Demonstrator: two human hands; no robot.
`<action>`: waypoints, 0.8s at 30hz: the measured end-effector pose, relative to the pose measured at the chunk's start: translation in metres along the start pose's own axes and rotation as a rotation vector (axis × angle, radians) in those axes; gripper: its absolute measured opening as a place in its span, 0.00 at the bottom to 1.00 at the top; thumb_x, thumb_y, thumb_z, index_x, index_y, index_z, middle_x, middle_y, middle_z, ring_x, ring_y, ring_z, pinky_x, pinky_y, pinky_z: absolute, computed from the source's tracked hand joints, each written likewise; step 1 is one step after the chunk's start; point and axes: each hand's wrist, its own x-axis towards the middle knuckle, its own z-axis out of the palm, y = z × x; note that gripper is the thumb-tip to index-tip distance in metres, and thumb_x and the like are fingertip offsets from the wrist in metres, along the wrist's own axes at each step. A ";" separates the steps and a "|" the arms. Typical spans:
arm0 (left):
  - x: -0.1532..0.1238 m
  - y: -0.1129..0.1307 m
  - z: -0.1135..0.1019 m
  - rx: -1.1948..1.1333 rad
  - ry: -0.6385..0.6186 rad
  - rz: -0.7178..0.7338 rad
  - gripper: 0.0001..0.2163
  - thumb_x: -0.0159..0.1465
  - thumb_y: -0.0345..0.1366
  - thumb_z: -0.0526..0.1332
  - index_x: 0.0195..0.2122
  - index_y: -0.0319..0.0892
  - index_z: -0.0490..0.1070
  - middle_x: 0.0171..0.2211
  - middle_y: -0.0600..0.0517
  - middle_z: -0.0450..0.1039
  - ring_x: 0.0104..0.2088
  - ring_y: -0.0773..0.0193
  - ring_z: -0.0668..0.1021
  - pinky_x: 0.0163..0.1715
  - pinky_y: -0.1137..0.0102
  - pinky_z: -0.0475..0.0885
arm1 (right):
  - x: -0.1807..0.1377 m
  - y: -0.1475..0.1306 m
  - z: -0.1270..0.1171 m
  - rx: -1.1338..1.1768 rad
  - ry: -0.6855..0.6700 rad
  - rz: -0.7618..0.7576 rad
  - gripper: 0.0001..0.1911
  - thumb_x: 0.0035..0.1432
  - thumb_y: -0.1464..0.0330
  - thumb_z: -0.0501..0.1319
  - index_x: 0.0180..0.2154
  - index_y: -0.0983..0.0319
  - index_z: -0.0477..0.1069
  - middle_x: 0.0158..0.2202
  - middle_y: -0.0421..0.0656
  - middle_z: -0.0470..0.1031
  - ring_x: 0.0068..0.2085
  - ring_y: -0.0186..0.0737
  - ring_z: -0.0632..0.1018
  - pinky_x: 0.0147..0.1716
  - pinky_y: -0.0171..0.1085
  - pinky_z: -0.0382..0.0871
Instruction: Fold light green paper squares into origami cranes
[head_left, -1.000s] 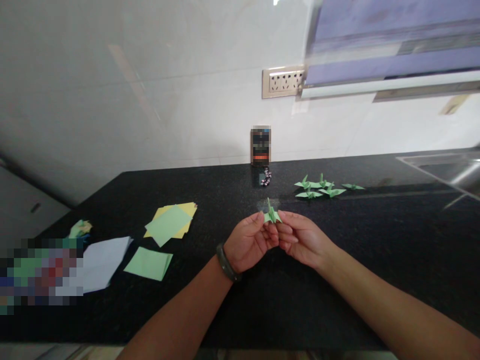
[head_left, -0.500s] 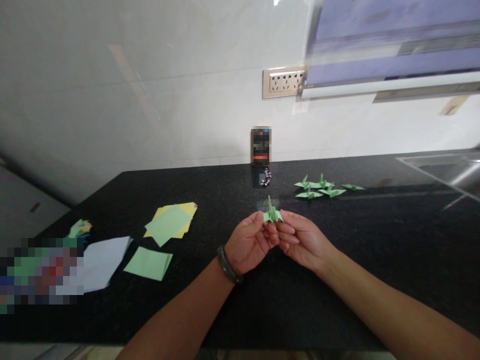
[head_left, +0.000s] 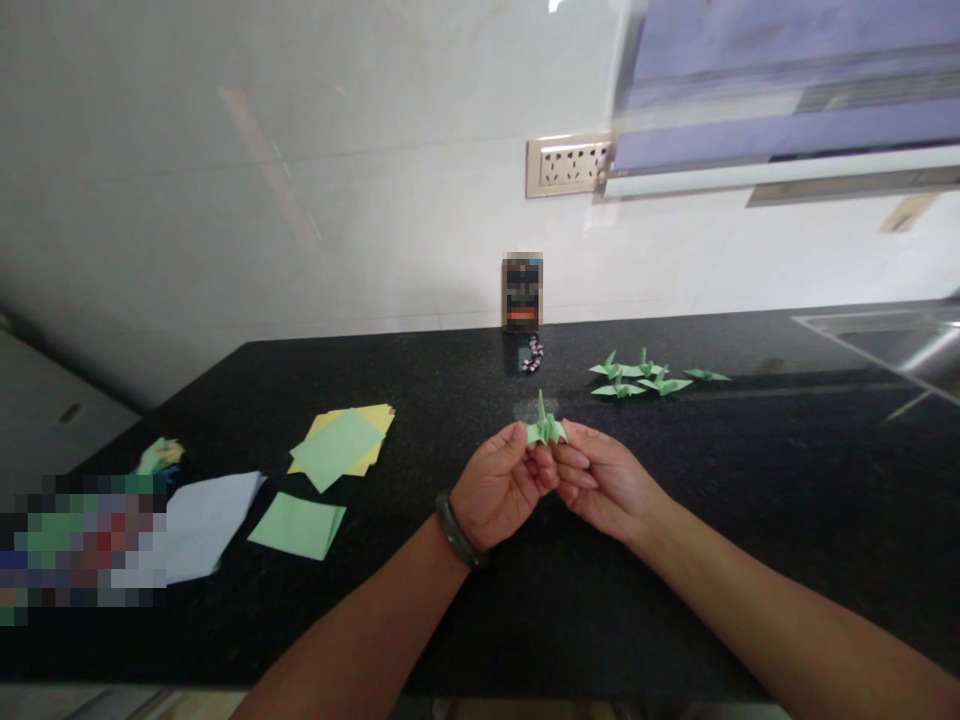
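Note:
A small green origami crane [head_left: 546, 430] is held up between my two hands, its thin pointed tip upright. My left hand [head_left: 501, 482], with a dark bangle at the wrist, pinches the left side of it between thumb and fingers. On the other side, my right hand [head_left: 604, 478] pinches the right wing. Both hands' lower fingers curl beneath the crane and meet there, hiding its underside. Several finished green paper cranes [head_left: 637, 377] rest on the black counter [head_left: 637, 640] beyond my right hand.
To the left lie green sheets [head_left: 339, 447] over yellow ones, a folded green paper [head_left: 296, 525] and a white paper stack [head_left: 206, 525]. A phone-like device [head_left: 523, 293] leans on the wall above a beaded strap [head_left: 533, 355]. A hob edge [head_left: 862, 335] is at right.
Almost nothing differs. Both hands keep the same grip on the crane, which has shifted very slightly.

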 end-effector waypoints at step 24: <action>-0.001 -0.002 0.003 -0.004 0.070 0.070 0.07 0.60 0.33 0.57 0.25 0.37 0.65 0.22 0.53 0.68 0.23 0.71 0.70 0.27 0.75 0.65 | 0.000 0.000 0.007 0.059 0.085 -0.065 0.19 0.51 0.63 0.62 0.19 0.62 0.55 0.14 0.30 0.51 0.15 0.24 0.50 0.16 0.25 0.59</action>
